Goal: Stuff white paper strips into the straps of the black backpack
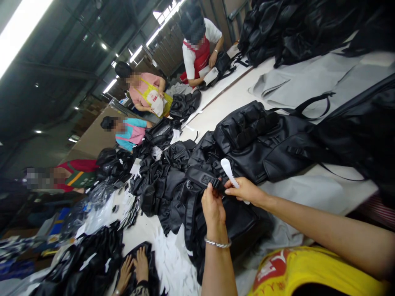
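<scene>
My left hand, with a twisted silver bracelet at its wrist, is closed with thumb and fingers on a black shoulder strap near its buckle. My right hand pinches a white strip with a rounded end and a toothed edge. The fingertips of that hand also meet the strap beside the buckle, and a short bit of white shows below them. Under and around both hands lie black leather-look backpacks. A bulkier black backpack with front pockets lies just beyond my right hand.
White strips lie in a heap left of my left forearm. Another person's hands press on black material at lower left. Several co-workers stand along the far side of the table. More black bags are piled at upper right.
</scene>
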The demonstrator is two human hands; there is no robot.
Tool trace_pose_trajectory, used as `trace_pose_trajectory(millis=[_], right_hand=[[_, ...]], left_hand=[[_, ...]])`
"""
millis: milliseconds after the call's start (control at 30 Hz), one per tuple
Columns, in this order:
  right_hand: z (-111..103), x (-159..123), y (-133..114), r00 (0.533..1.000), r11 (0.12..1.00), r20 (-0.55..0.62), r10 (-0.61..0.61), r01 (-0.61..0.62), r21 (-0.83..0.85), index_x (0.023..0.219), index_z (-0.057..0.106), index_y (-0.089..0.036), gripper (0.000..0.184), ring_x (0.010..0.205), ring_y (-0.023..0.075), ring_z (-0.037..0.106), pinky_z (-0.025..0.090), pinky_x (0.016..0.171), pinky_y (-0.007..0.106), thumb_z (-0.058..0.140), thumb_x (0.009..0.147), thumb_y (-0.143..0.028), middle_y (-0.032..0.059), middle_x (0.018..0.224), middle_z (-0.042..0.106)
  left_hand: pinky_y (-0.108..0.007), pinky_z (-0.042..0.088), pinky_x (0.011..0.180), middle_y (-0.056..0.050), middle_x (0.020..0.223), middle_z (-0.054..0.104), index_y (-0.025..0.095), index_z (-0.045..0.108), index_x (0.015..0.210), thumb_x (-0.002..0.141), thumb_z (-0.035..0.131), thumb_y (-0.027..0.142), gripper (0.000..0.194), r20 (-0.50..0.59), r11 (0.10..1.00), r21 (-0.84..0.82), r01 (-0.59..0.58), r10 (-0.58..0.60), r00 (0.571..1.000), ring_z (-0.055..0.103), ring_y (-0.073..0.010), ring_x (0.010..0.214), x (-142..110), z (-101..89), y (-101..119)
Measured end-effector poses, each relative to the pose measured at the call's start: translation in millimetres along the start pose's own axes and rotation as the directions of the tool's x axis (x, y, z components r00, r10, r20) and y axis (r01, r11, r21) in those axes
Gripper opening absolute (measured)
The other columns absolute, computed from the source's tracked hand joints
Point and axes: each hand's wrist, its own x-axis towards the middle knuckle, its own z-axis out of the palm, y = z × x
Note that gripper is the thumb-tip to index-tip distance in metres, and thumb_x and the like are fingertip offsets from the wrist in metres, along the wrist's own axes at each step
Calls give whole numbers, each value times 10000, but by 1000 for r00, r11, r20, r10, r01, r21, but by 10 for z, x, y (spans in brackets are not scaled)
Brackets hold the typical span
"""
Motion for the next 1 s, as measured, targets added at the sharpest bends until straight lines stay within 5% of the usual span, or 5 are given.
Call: trace_pose_trajectory(millis=[267,433,633,867,1000], right_hand=[[-55,-1,-5,983,955,179,44,-94,281,818,601,-102,348,371,28,229,177,347,151,700,544,-293,-56,492,369],[-2,25,-16,999,999,-26,-24,24,-22,664,601,-108,263,397,55,312,197,342,156,660,523,-321,-20,499,430],[113,24,-3,976,985,-128,-174,175,-8,759,617,-109,271,398,75,359,254,360,181,582,626,-341,-2,557,495],[-50,82,-58,971,928,120,-206,233,-291,673,629,-125,160,648,167,530,397,624,240,570,629,-267,15,662,589],[70,106,-258,970,959,16,-242,242,-150,702,645,-114,187,629,159,531,400,583,217,599,622,-277,14,637,578]], left_hand=[[-354,423,832,-95,890,650,137,563,859,715,523,339,250,46,999,-52,3,-1,999,593,-199,900,25,-18,28],[-348,434,800,-86,848,655,145,526,779,723,540,301,167,62,997,-62,-51,55,997,599,-199,885,-12,-31,-19],[-256,447,679,-4,714,630,150,509,710,722,554,290,148,29,998,-51,-48,49,998,603,-119,697,-35,-76,-124],[-375,437,832,-89,814,660,133,531,804,738,535,344,222,39,992,-12,-129,129,991,611,-198,864,16,-68,99],[-344,463,776,-82,831,660,137,550,813,745,529,341,216,87,995,-1,-104,104,991,612,-194,852,17,-27,159]])
